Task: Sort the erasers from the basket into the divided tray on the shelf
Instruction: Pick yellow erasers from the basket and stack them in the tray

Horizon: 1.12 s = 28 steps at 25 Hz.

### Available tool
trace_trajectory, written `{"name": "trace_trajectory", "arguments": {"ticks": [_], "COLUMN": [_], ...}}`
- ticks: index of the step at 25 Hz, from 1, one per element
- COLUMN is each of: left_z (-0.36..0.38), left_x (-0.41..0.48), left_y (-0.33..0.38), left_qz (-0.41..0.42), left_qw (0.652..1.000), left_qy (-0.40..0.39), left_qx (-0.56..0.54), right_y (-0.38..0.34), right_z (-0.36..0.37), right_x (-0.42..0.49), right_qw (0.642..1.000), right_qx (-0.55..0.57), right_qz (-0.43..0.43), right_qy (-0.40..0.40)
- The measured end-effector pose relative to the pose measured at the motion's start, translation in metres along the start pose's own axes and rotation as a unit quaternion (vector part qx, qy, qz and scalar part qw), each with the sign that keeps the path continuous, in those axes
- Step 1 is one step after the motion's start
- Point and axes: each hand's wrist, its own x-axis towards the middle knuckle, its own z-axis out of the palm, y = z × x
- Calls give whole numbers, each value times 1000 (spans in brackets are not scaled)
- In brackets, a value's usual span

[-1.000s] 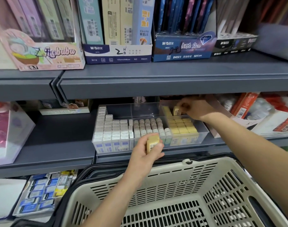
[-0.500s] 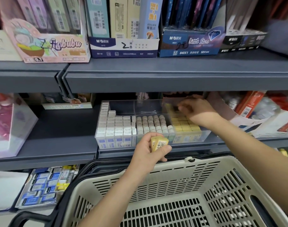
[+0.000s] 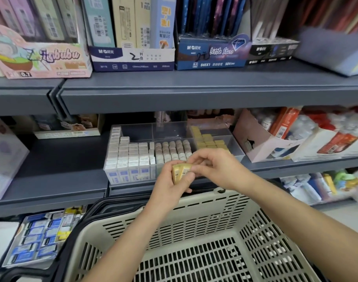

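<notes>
Yellow paper sleeves mark the two small yellow-sleeved erasers (image 3: 181, 172), which are held in the air just in front of the front edge of the grey metal shelf (image 3: 52, 180) and above the far rim of the beige slotted plastic basket (image 3: 194, 202). The left hand (image 3: 173, 187) grips them from below with curled fingers and thumb. The right hand (image 3: 218, 167) meets them from the right, its curled fingertips pinching the nearer one, so both hands share the load. The clear divided acrylic tray (image 3: 174, 131) stands at the shelf's front edge, with yellow erasers (image 3: 210, 142) already ranked in its right compartment, rounded pale ones (image 3: 172, 149) in the middle and white ones (image 3: 129, 153) at the left. The chief hazard is probably the hand-over: a loose pinch could let one eraser slip, either back into the basket or down between basket and shelf. Low clearance under the upper shelf may also bring knuckles against the standing rows and topple them. A misjudged reach could seat the piece in the middle compartment.
</notes>
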Motion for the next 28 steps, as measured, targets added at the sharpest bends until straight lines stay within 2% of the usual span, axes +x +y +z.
{"name": "trace_trajectory", "arguments": {"ticks": [3,5,6,7,9,11,14,19,23,26,28], "left_z": [3,4,3,2,1,1,1,4,5,5,6], "left_x": [-5,-7,-7,-7,-6,-5,-3,-2,-3,-3,-4], "left_y": [2,2,3,4,4,3,0,-1,2,2,2], "left_qz": [-4,6,11,19,38,48,49,25,10,5,4], "left_qw": [999,1000,1000,1000,999,998,998,999,999,999,999], "left_qy": [22,11,5,0,-3,4,14,17,24,25,29], "left_qx": [-22,-5,-4,2,25,34,29,31,35,26,19], "right_y": [2,6,11,18,34,45,61,79,75,54,34], "right_z": [-27,-46,-54,-60,-71,-73,-62,-49,-48,-43,-35], "right_x": [5,15,23,34,56,75,94,111,111,95,70], "right_qw": [997,988,985,985,972,959,957,959,948,948,969], "right_qx": [67,124,118,66,-130,-216,-249,-269,-310,-303,-218], "right_qz": [36,63,72,83,93,72,59,86,75,51,4], "right_qy": [21,67,100,136,175,171,135,28,-3,81,117]}}
